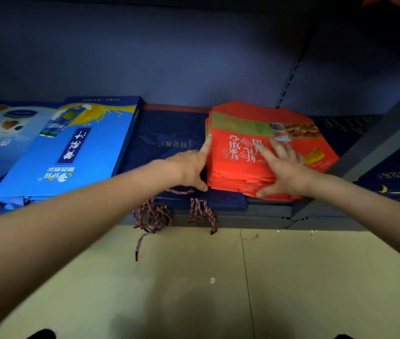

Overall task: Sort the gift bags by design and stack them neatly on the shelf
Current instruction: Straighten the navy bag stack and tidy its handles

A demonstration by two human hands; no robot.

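Head view: the stack of flat red paper gift bags (240,165) lies on the dark metal shelf (262,212), toward 3 o'clock. The left hand (191,167) presses its side with straight fingers; the right hand (282,167) lies spread on top. The glossy sheets are likely light and slippery, so they are best squared by their edges.

Red bags (238,165) atop navy stack (169,140); blue stack (72,152) left

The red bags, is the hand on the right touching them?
Touching. The head view shows the right hand lying flat on top of the red bags, fingers spread across the print and its thumb against the stack's front edge.
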